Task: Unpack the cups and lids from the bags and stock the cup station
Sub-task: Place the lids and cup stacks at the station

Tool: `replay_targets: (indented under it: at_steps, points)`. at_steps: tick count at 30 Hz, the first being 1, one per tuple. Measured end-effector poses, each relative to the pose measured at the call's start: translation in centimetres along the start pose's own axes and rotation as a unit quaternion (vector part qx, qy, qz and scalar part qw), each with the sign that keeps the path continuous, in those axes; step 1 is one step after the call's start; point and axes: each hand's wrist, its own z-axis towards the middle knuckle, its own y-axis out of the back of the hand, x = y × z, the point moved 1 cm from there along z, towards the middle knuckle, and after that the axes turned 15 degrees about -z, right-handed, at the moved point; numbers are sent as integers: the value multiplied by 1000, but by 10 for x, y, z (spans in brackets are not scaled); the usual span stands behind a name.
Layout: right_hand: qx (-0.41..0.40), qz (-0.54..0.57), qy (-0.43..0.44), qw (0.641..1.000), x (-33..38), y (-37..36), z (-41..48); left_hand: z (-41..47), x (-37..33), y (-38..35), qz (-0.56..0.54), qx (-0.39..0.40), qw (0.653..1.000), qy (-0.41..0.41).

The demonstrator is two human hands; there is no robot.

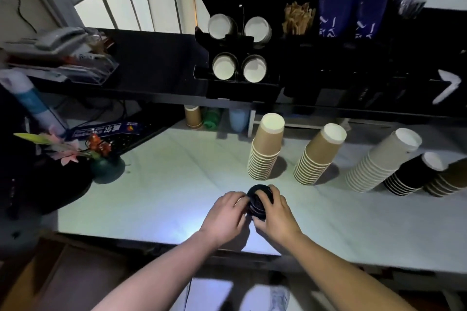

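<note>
A short stack of black lids [257,201] sits between my hands over the white counter [164,184]. My left hand [226,214] grips its left side and my right hand [276,213] wraps its right side. Behind them stand upside-down stacks of cups: two brown stacks [265,149] [317,156], a white stack [379,161], a black stack [412,175] and another brown stack [447,179] at the right edge. The black cup dispenser [240,30] on the shelf above shows six white cup openings.
A dark vase with pink flowers [101,159] stands at the counter's left. A clear tray of papers [75,65] sits on the upper shelf at left. Wooden stirrers [298,17] and blue packets [351,12] fill the rack right of the dispenser. Small containers [214,117] stand under the shelf.
</note>
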Motion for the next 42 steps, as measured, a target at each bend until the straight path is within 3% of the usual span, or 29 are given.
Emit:
replay_targets:
  at_steps: [5, 14, 19, 28, 35, 42]
  points:
    - [-112, 6, 36, 993, -31, 67, -1, 49, -49, 42, -11, -72, 990, -121]
    - [-226, -6, -64, 972, -91, 202, 51, 172, -115, 107, 34, -199, 949, -242]
    - [-197, -23, -94, 975, -123, 251, 104, 232, -113, 129, 85, -230, 943, -224]
    - [-174, -115, -1, 978, -122, 285, 201, 259, -86, 130, 169, -191, 960, -112]
    - [-149, -269, 59, 950, -109, 275, 254, 262, -76, 134, 126, -196, 963, -138]
    - [-142, -316, 59, 936, -112, 252, 269, 264, -70, 135, 112, -213, 958, -153]
